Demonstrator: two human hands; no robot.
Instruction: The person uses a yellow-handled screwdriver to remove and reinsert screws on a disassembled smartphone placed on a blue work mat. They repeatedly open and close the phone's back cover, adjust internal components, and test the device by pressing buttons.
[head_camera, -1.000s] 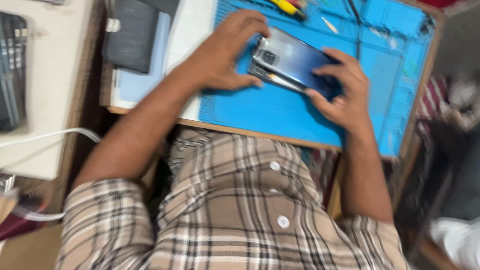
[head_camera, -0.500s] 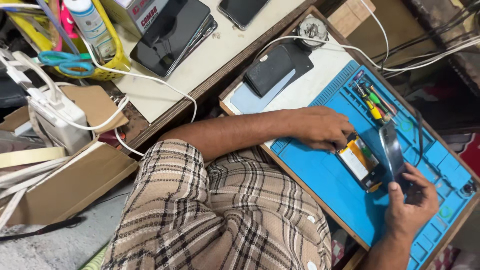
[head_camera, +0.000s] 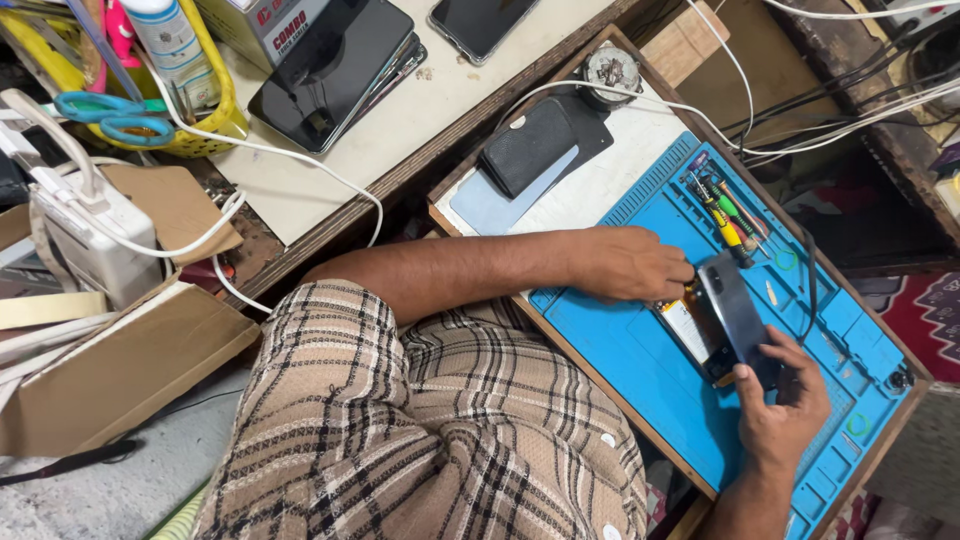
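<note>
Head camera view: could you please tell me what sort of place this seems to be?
Probably a phone repair bench: a blue repair mat with small screwdrivers, an opened phone held by both hands, and spare phones on the table.

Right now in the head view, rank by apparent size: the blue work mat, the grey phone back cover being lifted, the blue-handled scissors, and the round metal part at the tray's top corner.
1. blue work mat
2. grey phone back cover
3. blue-handled scissors, though nearly alike
4. round metal part
</note>
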